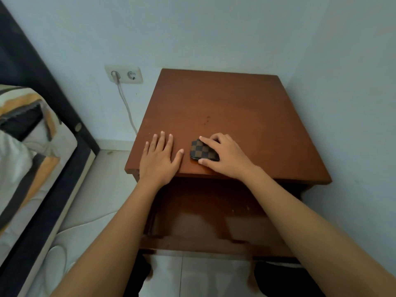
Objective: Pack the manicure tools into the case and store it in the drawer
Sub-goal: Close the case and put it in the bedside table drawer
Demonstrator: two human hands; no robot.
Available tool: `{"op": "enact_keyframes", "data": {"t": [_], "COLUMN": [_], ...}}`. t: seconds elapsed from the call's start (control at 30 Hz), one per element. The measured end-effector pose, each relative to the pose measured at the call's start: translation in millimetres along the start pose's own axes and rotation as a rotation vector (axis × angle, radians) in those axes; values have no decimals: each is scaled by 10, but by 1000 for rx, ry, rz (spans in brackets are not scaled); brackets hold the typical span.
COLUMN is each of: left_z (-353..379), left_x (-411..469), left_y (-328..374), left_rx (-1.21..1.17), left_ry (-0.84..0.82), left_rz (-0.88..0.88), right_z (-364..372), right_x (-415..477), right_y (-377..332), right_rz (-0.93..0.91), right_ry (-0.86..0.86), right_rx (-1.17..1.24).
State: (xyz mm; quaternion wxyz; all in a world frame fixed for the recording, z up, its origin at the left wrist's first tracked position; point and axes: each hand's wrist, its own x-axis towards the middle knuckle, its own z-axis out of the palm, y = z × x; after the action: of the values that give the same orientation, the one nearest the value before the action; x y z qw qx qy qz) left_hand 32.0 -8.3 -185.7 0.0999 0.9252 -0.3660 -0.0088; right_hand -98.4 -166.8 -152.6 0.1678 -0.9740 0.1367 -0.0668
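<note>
A small closed case with a brown and black checker pattern lies near the front edge of the wooden bedside table. My right hand covers its right half, index finger on the far edge and thumb on the near edge, gripping it. My left hand lies flat on the table top just left of the case, fingers spread, holding nothing. The drawer front below the table top looks shut. No loose manicure tools are in sight.
A wall socket with a plugged-in white cable is on the wall to the left. A bed with a dark frame and striped bedding stands at the left. Walls close in behind and right of the table.
</note>
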Motion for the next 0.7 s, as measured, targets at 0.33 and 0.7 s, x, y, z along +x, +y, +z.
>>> {"op": "enact_keyframes", "data": {"t": [0.33,0.7], "left_z": [-31,17], "left_x": [-46,-29], "left_y": [-1,-28], "left_rx": [-26,-24], "left_ry": [2,45], "left_rz": [1,11], "right_z": [190,806], "right_x": [-1129,-700], "right_y": [-254,90], "right_rz": [-164,159], "right_ry": [-206,-677], "right_rx": [56,-41]}}
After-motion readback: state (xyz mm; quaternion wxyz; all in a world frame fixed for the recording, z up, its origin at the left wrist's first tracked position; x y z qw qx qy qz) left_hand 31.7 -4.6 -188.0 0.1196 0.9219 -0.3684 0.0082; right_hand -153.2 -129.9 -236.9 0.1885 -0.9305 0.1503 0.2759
